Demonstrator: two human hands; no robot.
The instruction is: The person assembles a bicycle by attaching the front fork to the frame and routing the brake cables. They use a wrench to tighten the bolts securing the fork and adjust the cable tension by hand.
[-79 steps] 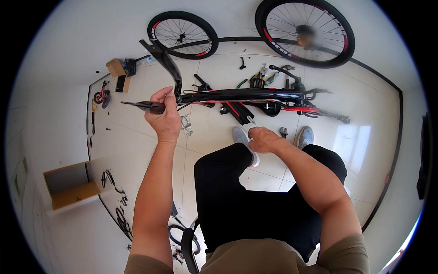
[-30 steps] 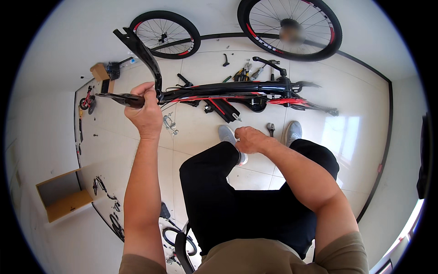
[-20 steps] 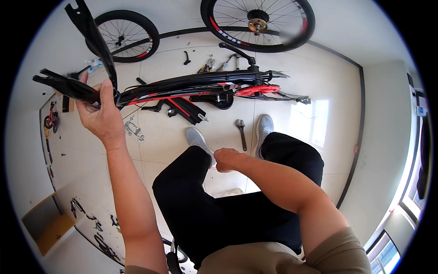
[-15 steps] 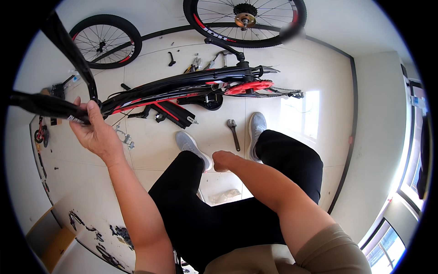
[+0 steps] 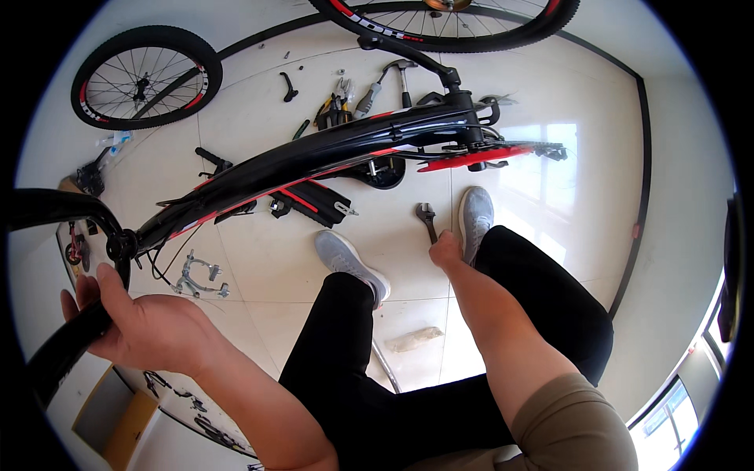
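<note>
My left hand (image 5: 145, 326) is closed round a black tube (image 5: 75, 345), one of two that branch from the near-left end of a bicycle frame (image 5: 290, 153) like fork legs. The black frame with red trim lies across in front of me. A red chainring (image 5: 475, 158) and a crank arm (image 5: 416, 59) are at its right end. Between my shoes, my right hand (image 5: 446, 250) is closed round the handle end of an adjustable wrench (image 5: 426, 213), whose jaws point away from me. The fingers are partly hidden.
Two wheels (image 5: 147, 78) (image 5: 471, 35) lean at the far wall. Beyond the frame lie pliers (image 5: 339, 102) and a hammer (image 5: 404, 78). Nearer are a saddle (image 5: 383, 174), a black and red part (image 5: 318, 202), and silver brake arms (image 5: 192, 276). A clear bag (image 5: 414, 339) lies between my legs.
My right hand has moved out from beside my left shoe to the wrench and taken hold of its handle. My left hand and its end of the frame have come nearer, and the chainring has turned.
</note>
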